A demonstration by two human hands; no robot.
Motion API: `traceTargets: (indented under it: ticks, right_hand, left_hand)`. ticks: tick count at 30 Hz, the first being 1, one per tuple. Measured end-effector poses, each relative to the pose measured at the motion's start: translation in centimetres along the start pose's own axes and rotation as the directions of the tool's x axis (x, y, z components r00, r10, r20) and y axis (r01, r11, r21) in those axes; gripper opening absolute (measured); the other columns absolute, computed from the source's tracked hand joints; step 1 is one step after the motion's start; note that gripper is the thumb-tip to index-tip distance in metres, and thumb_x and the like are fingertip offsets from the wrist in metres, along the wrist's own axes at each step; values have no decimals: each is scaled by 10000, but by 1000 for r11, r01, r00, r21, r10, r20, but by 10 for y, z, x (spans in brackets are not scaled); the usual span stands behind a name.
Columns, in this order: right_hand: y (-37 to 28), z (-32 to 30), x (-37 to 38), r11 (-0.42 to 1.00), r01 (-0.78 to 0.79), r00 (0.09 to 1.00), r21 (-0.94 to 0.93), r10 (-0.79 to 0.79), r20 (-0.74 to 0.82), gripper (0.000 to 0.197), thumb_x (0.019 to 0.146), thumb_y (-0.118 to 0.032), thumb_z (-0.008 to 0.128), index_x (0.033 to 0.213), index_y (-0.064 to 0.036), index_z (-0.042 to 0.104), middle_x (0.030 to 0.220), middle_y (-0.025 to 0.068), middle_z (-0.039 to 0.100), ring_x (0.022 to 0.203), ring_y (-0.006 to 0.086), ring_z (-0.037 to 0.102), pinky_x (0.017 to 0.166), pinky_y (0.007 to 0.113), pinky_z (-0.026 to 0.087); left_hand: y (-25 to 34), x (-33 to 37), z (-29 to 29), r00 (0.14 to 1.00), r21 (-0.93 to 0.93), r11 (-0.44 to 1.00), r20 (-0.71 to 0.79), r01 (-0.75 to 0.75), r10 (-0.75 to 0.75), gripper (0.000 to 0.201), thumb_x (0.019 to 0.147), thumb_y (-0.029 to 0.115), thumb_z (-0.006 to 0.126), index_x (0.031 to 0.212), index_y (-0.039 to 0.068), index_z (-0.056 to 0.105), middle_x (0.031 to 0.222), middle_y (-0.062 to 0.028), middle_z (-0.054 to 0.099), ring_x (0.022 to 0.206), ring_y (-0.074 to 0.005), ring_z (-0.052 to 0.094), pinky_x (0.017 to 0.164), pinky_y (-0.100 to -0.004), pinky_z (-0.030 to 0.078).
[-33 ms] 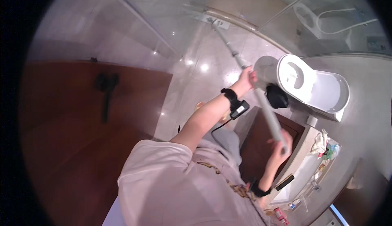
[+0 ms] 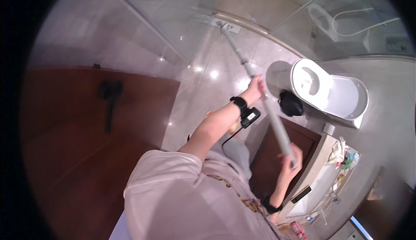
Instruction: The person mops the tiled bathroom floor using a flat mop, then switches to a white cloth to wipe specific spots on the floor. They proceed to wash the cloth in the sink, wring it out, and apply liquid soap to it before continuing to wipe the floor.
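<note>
A long light-grey flat mop (image 2: 276, 123) slants from near my body toward the far side of the bathroom. Its flat whitish head (image 2: 229, 27) lies on the floor against the sill of the glass shower wall. My left hand (image 2: 255, 88) is closed round the middle of the pole, arm stretched forward. Close to the pole's upper end, my right hand (image 2: 291, 160) has its fingers curled round it, nearer to my body. Each wrist wears a black band, and a small black box on a cable hangs by the left one.
A white toilet (image 2: 310, 82) with its lid up stands at the right, a black bag (image 2: 290, 103) beside it. The washbasin counter (image 2: 307, 199) holds several small items. At the left is a brown door (image 2: 78, 123) with a dark handle. Glass panels (image 2: 299, 6) border the far side.
The whole view has shifted slightly. My right hand and the pole's upper end sit a little farther left and lower, and both hands keep their hold. The mop head stays by the sill.
</note>
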State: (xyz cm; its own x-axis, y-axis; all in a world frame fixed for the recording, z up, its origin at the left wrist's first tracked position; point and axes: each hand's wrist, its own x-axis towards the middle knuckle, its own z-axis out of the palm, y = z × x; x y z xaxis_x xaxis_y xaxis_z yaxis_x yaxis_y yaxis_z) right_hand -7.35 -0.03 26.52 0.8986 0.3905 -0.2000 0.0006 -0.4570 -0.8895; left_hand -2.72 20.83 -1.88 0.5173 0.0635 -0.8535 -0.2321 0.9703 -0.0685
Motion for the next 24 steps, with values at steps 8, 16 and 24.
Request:
traceTargets:
  ticks: [8,16,24]
  right_hand:
    - [126,8,-122,645,-757,547,-99,710,443,329,891,-330,511,1024,-31,542,620,19,530,439,54,414,377,195,301]
    - [221,39,-197,568,-823,541,-7,786,300,307,865,-364,565,932,-65,589,582,-68,390,455,31,384,373,189,259]
    - [199,60,-203,505,-860,486,-68,854,187,334,860,-377,570,903,-49,609,550,-65,427,449,33,366,388,215,273]
  left_hand:
    - [-78,7,-155,839,541,836,-413,-86,354,280,832,301,574,766,32,531,613,-70,541,525,-187,536,475,-349,441]
    - [-100,13,-253,763,728,685,-457,25,458,451,816,433,561,765,-15,562,593,-92,550,479,-217,525,463,-350,436]
    - [-86,-7,-226,776,831,537,-433,146,459,410,844,405,555,656,51,468,489,-30,449,381,-151,438,359,-296,374]
